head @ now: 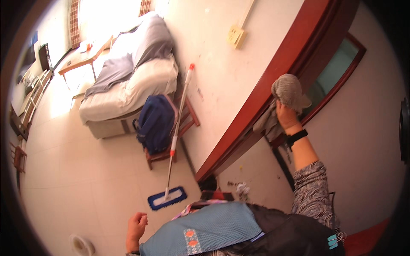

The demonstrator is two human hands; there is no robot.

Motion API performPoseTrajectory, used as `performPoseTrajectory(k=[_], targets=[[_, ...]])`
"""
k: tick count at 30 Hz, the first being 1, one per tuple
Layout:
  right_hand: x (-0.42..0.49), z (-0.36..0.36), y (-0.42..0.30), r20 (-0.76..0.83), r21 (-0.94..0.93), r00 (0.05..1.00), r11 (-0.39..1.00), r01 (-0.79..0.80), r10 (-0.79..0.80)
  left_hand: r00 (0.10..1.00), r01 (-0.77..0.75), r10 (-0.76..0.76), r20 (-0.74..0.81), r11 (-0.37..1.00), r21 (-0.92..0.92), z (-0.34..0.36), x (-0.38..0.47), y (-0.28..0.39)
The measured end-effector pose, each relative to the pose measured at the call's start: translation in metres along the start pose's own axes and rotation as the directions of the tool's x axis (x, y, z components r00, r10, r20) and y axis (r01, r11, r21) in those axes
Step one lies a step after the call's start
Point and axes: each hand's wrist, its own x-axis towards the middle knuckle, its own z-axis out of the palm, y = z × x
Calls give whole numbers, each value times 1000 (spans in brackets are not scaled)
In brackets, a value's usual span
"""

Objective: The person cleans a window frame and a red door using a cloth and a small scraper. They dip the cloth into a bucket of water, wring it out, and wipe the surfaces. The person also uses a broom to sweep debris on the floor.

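Observation:
A grey-brown cloth is in my right hand, which is raised against the reddish-brown wooden door frame. Part of the cloth covers the fingers and part hangs down to the left along the frame. My left hand is low at the bottom, beside the blue patterned apron, with its fingers curled and nothing visible in it. In front of me a flat mop with a blue-edged head rests on the floor, its handle leaning towards the wall.
A wooden chair carries a dark blue backpack beside the mop. Behind them stands a covered sofa, with a wooden table farther off. A whitish round container is on the floor at the lower left.

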Motion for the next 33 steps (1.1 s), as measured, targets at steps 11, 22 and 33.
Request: performPoseTrajectory(k=[11,22,33], targets=[[146,-6,95,-415,78,909,997,-16,47,999,38,-38,1,996,84,82,22,66],[-66,58,8,180,555,971,831,35,-160,848,-371,313,427,927,57,151,94,239],[-55,-32,-40,548,823,827,-259,-505,130,255,-637,278,926,769,-56,262,184,376]])
